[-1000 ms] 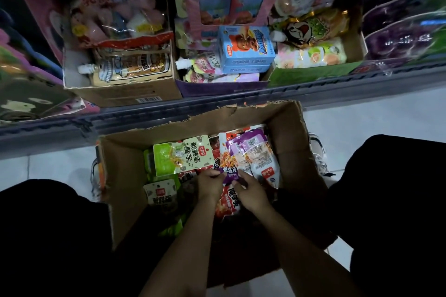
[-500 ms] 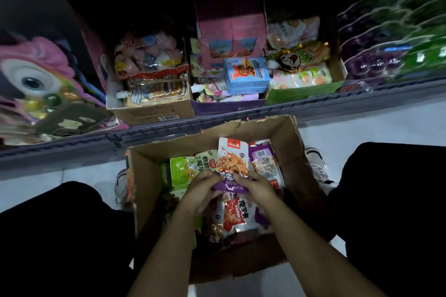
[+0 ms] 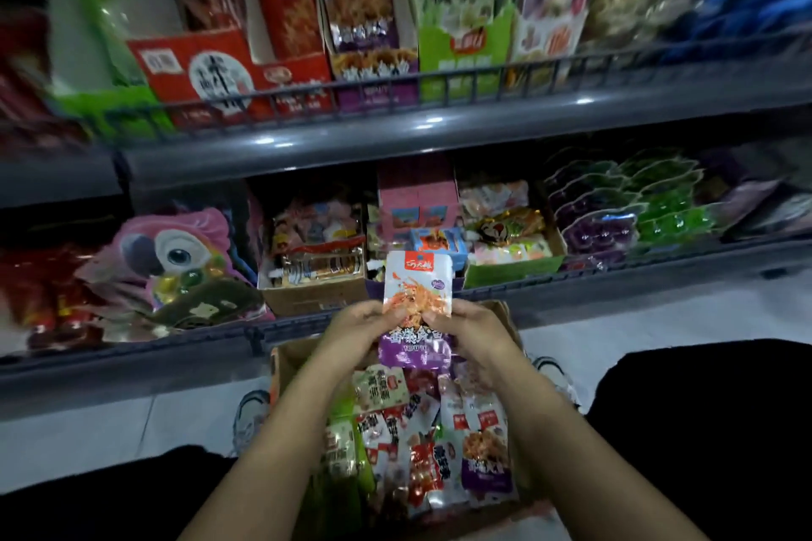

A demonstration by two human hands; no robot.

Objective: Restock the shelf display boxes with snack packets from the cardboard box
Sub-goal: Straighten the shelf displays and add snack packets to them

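Both hands, left hand (image 3: 360, 327) and right hand (image 3: 476, 329), have a closed grip on an upright white-and-purple foil snack packet (image 3: 416, 307) above the open brown cardboard box (image 3: 281, 369).

Held packet (image 3: 416, 312) between both hands (image 3: 358, 327), above cardboard box (image 3: 281, 365), shelf display boxes (image 3: 378, 70) behind.

Dim, underexposed scene; small white glints of overhead light sit on the grey shelf edge (image 3: 430, 132). The upper display boxes (image 3: 373, 13) and the far left and right smear with motion blur, straight lines bow at the wide-angle edges, and lower corners sink into black
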